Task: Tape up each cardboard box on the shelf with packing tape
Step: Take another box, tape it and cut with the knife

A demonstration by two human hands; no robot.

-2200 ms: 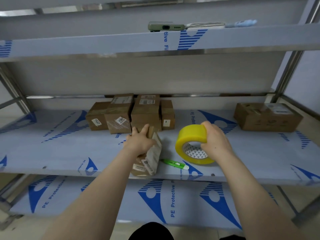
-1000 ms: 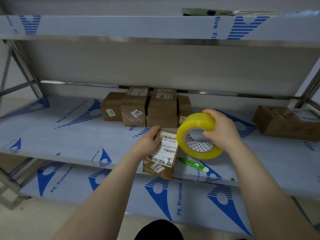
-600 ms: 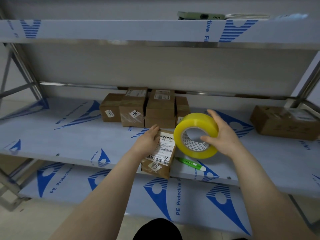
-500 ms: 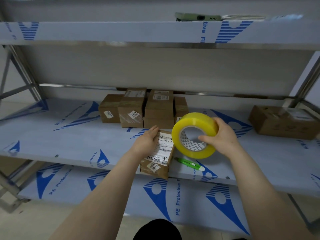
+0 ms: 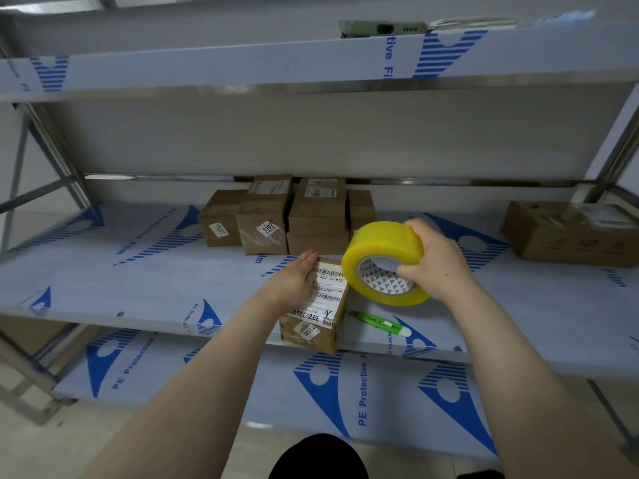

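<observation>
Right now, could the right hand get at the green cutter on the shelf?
Probably yes for reach: the green cutter lies uncovered on the shelf, close to the right hand. But that hand grips the tape roll, so it would likely have to put it down first.

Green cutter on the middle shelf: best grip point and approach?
Pinch the green cutter across its narrow green body, mid-length, probably coming from the front and above. It lies flat near the shelf front edge, white tip to the right; the tape roll in the right hand hangs above and behind it.
</observation>
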